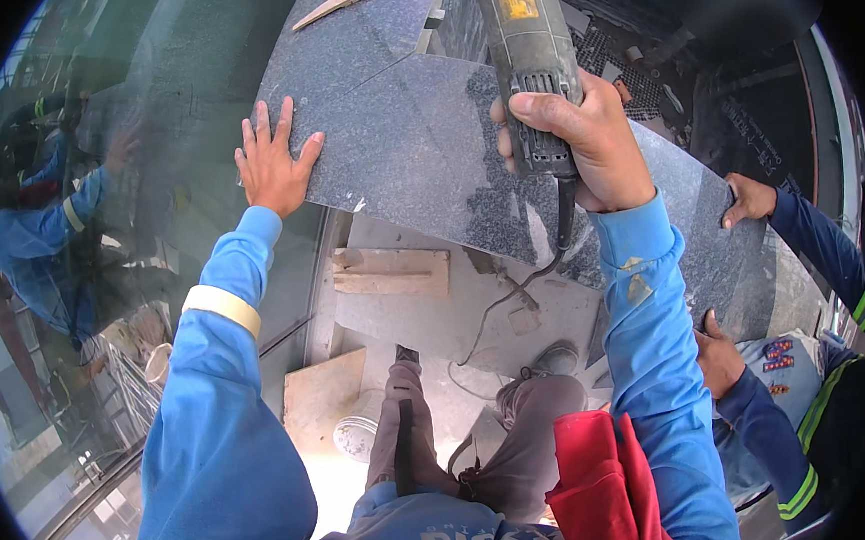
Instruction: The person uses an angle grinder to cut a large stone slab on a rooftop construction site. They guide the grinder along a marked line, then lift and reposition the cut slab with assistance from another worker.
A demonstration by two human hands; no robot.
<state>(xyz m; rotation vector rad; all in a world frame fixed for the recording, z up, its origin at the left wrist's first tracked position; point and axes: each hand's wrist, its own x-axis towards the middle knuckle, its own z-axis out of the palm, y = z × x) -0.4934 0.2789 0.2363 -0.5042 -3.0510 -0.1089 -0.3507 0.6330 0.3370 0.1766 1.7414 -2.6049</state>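
In my right hand (589, 139) is the rear of a grey corded angle grinder (527, 38) with a yellow label, fingers wrapped round its body. Its working end runs out of the picture at the top. A black cord (562, 223) hangs from its back end and loops down over the slab. My left hand (279, 160) lies flat with spread fingers on the left edge of a dark grey speckled stone slab (384, 143). A joint or cut line crosses the slab's upper part. At right, a co-worker's two hands (745, 198) touch the slab's far and near edges.
A thin wooden strip (336, 4) rests on the slab's upper part. Reflective glass (171, 118) stands along the left. Below lie a wooden board (391, 273), a board piece (323, 393) and a white bucket (359, 434) near my feet. Rubble and a dark mesh (619, 71) are beyond.
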